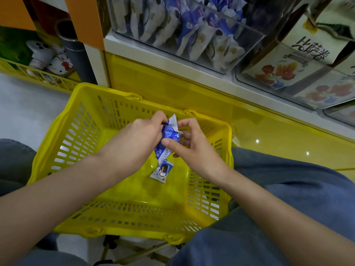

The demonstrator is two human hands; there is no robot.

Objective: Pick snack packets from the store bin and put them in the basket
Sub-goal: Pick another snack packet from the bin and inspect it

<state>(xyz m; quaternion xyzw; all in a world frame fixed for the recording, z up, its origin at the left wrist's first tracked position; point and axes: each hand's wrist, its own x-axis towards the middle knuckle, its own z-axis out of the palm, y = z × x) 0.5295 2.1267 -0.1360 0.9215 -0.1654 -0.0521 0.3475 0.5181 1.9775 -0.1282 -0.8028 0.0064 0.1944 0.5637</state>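
Now pinching packet (pixel 169 134) w/ left hand (pixel 137 137) and right hand (pixel 194 150), just over basket (pixel 86 87). Prob. light, crinkly, slippery; best taken by sealed edge. Lying on basket floor below: second packet (pixel 162 170). Behind, on shelf: clear bin (pixel 182 29), boxes (pixel 284 60) beside. Seeing no obstacle to drop.

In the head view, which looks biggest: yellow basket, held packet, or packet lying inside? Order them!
Largest first: yellow basket, held packet, packet lying inside. Packets unsure: the held one is nearer the camera.
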